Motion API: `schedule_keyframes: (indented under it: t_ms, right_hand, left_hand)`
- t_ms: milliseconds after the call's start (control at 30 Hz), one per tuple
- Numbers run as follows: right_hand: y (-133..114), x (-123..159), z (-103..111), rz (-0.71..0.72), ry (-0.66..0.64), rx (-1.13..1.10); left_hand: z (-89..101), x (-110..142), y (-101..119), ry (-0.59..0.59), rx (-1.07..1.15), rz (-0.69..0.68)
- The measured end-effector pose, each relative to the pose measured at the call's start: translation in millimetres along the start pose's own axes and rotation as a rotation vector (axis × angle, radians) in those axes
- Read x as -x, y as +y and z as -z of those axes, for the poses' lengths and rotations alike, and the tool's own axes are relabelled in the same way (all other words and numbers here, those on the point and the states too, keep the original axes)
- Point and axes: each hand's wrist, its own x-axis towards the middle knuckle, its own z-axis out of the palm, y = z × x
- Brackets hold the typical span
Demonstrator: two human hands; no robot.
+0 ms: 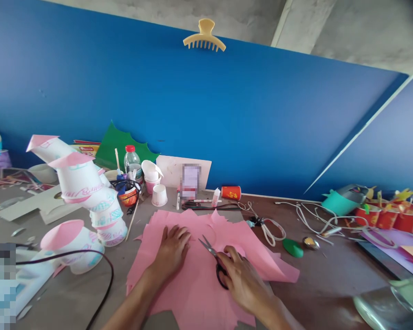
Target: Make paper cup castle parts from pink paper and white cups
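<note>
Several sheets of pink paper (199, 293) with cut, jagged edges lie spread in front of me. My left hand (174, 250) rests flat on the paper, fingers stretched out and nothing in its grip. In my right hand (239, 275) is a pair of scissors (211, 250) with black handles, fingers curled around them. The blades point up and left, slightly parted, just over the paper. A curved cut line shows in the paper beyond the blade tips.
Left stands a stack of decorated paper cups (103, 206). Behind the paper are a white cup (159, 195), a glue bottle (216, 197) and a red cup (231, 192). White cables (271, 231) and a green oval piece (292, 247) lie right. A metal container (382, 305) stands near right.
</note>
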Motion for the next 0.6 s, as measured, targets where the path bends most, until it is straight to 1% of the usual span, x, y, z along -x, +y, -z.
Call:
schedule_keyframes:
  t_ms: [100,167,233,333,400,500,600]
  right_hand:
    - [7.6,0.1,-4.0,-0.004,0.006,-0.032]
    - [13.6,-1.1,-5.8,-0.005,0.060,-0.106]
    - [20.8,-1.9,-3.5,-0.008,0.131,-0.234]
    - [37.3,0.6,9.7,-0.031,0.225,-0.452]
    - [53.7,6.0,22.3,-0.085,0.322,-0.552]
    - [82.9,17.6,39.0,-0.196,0.495,-0.595]
    - [108.1,25.6,47.0,-0.286,0.538,-0.631]
  left_hand:
    - [1.1,-0.4,0.8,-0.008,0.013,0.008]
    - [1.9,-0.5,2.1,-0.010,0.022,0.010]
    - [1.7,-0.4,3.0,0.000,0.031,0.015]
    - [-0.7,0.2,2.9,0.016,0.039,0.030]
    - [-2.7,0.5,2.2,0.023,0.044,0.032]
    - [-4.4,0.6,1.5,0.026,0.047,0.025]
    - [-4.4,0.5,1.2,0.030,0.051,0.015]
